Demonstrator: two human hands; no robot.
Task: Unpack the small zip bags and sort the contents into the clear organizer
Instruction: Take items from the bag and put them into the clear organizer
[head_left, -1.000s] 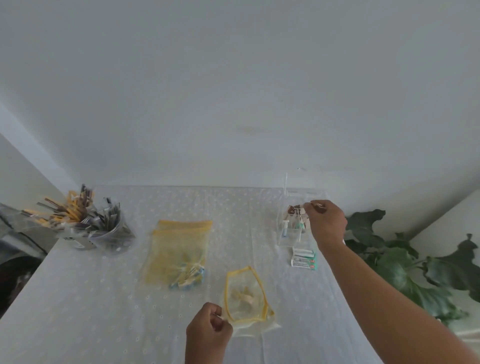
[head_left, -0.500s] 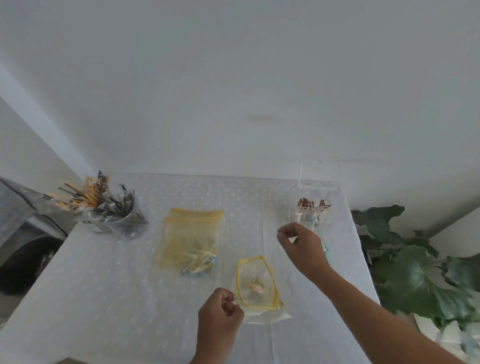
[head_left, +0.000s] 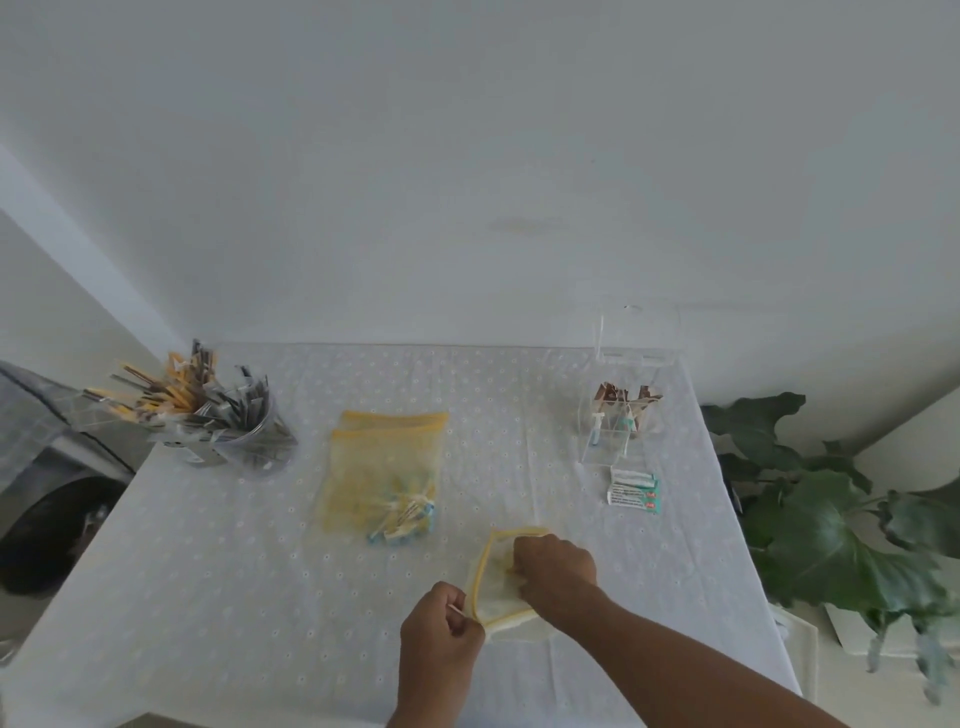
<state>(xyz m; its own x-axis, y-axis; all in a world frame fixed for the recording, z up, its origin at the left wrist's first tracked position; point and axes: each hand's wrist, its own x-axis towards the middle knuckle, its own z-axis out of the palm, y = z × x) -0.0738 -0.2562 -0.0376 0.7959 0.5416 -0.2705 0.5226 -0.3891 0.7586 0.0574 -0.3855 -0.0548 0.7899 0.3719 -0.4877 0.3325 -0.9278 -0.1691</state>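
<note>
An open yellow-rimmed zip bag (head_left: 485, 571) lies near the table's front edge. My left hand (head_left: 441, 631) pinches its rim at the near left corner. My right hand (head_left: 556, 569) reaches down into the bag's mouth, fingers curled and hidden inside; what they hold cannot be seen. A second yellow zip bag (head_left: 387, 467) with small blue and white packets lies flat at the middle. The clear organizer (head_left: 615, 426), lid raised, stands at the back right with brown sachets and small tubes in its compartments.
A clear cup (head_left: 234, 441) full of yellow and grey stick sachets stands at the left. White and green packets (head_left: 634, 488) lie just in front of the organizer. A leafy plant (head_left: 831, 519) stands beyond the table's right edge. A wall backs the table.
My right hand left the organizer, came back toward me and went down into the open bag. My left hand kept its pinch on the bag's rim.
</note>
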